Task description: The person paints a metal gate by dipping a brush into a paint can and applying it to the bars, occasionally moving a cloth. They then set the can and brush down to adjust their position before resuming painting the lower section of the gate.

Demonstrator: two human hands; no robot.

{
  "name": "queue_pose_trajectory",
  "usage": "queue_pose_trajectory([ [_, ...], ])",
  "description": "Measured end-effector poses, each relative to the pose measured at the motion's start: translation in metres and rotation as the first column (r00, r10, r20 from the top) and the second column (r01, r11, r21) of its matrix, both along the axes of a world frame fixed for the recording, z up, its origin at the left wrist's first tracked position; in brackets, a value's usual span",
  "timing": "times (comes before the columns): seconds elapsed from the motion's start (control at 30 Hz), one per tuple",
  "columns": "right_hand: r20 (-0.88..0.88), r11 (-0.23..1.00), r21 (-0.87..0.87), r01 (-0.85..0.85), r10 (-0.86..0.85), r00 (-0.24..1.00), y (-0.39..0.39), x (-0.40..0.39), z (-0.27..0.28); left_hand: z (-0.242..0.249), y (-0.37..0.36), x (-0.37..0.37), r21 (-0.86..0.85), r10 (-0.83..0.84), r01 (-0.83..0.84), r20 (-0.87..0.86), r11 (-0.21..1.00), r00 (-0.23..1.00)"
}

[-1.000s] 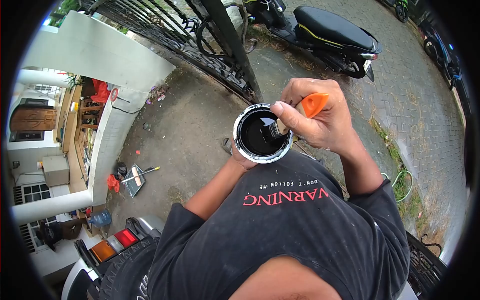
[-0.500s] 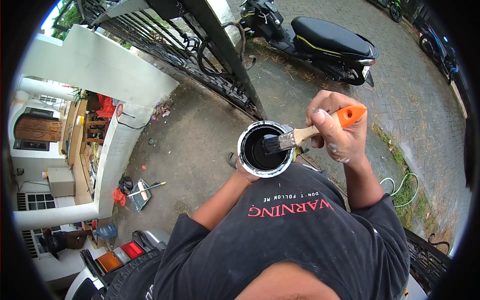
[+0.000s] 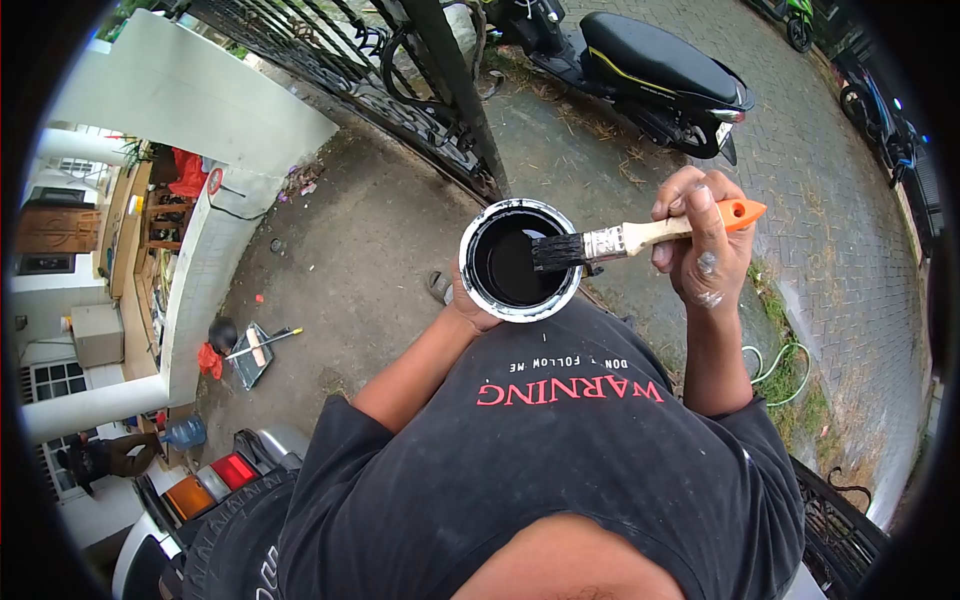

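My left hand is wrapped round the side of a paint can in front of my chest; most of its fingers are hidden beneath. Black paint lies inside the can, and dark smears mark its pale rim. Pinched in my right hand is a paintbrush with a pale wooden handle and an orange end. Its black-coated bristles overlap the right side of the can's opening, pointing left. Whitish paint spots show on the right hand.
A black metal gate stands ahead, with a parked scooter beyond it. On the ground to the left lie a paint tray and a roller. A vehicle's tail light is at lower left. Another person is farther back.
The brush has shifted right and turned closer to level, its bristles now over the can's right rim. My right hand has moved right; the can appears slightly higher and farther left.
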State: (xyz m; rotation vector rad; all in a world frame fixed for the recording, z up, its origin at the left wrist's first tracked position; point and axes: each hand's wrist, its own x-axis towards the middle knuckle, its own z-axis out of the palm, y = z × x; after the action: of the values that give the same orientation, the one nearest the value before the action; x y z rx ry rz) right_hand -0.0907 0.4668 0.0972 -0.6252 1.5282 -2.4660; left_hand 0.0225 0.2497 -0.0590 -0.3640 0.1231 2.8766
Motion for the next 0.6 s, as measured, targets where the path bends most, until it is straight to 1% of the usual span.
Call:
queue_pose_trajectory([
  [0.07,-0.023,1.000,0.016,0.010,-0.009,1.000,-0.001,0.001,0.000,0.000,0.002,0.000,-0.017,0.004,-0.004,0.012,1.000,1.000],
  [0.1,-0.076,0.999,0.053,0.007,-0.003,0.997,-0.002,0.002,0.000,0.006,0.003,0.000,-0.017,0.006,-0.005,0.031,1.000,1.000],
  [0.17,-0.176,0.992,0.128,0.007,0.016,0.984,-0.003,0.006,0.003,0.004,0.003,-0.001,-0.069,-0.022,0.022,-0.003,0.997,1.000],
  [0.2,-0.286,0.979,0.203,-0.001,0.060,0.956,-0.006,0.009,0.011,0.001,0.001,-0.001,-0.122,-0.055,0.048,-0.053,0.991,0.997],
  [0.23,-0.484,0.972,0.234,0.021,0.098,0.870,-0.010,0.006,0.012,-0.002,0.001,0.000,-0.263,-0.076,0.041,-0.123,0.964,0.990],
  [0.27,-0.658,0.965,0.259,0.050,0.138,0.740,-0.016,-0.003,0.013,-0.004,0.003,0.000,-0.403,-0.101,0.018,-0.185,0.915,0.977],
  [0.3,-0.709,0.957,0.286,0.058,0.171,0.684,-0.019,-0.004,0.014,-0.004,0.004,0.000,-0.528,-0.126,-0.020,-0.240,0.849,0.963],
  [0.33,-0.755,0.949,0.308,0.066,0.201,0.624,-0.022,-0.004,0.014,-0.002,0.004,-0.001,-0.656,-0.153,-0.053,-0.252,0.753,0.956],
  [0.4,-0.659,0.931,0.365,0.021,0.242,0.713,-0.025,0.003,0.016,0.004,0.004,-0.001,-0.654,-0.136,-0.047,-0.226,0.755,0.965],
  [0.43,-0.634,0.941,0.338,0.018,0.213,0.744,-0.024,0.003,0.016,0.008,0.004,-0.001,-0.652,-0.127,-0.044,-0.213,0.757,0.969],
  [0.47,-0.606,0.951,0.310,0.014,0.186,0.774,-0.021,0.001,0.014,-0.004,0.001,0.001,-0.444,-0.087,0.011,-0.150,0.896,0.985],
  [0.5,-0.570,0.960,0.281,0.015,0.155,0.807,-0.017,0.000,0.012,-0.005,0.000,0.001,-0.350,-0.070,0.026,-0.114,0.937,0.991],
  [0.57,-0.400,0.975,0.221,0.002,0.089,0.912,-0.009,0.001,0.009,-0.006,-0.002,0.003,-0.149,-0.041,0.037,-0.029,0.988,0.999],
  [0.6,-0.319,0.980,0.200,-0.003,0.068,0.945,-0.008,0.003,0.008,-0.003,-0.002,0.002,-0.090,-0.012,0.011,-0.007,0.996,1.000],
])
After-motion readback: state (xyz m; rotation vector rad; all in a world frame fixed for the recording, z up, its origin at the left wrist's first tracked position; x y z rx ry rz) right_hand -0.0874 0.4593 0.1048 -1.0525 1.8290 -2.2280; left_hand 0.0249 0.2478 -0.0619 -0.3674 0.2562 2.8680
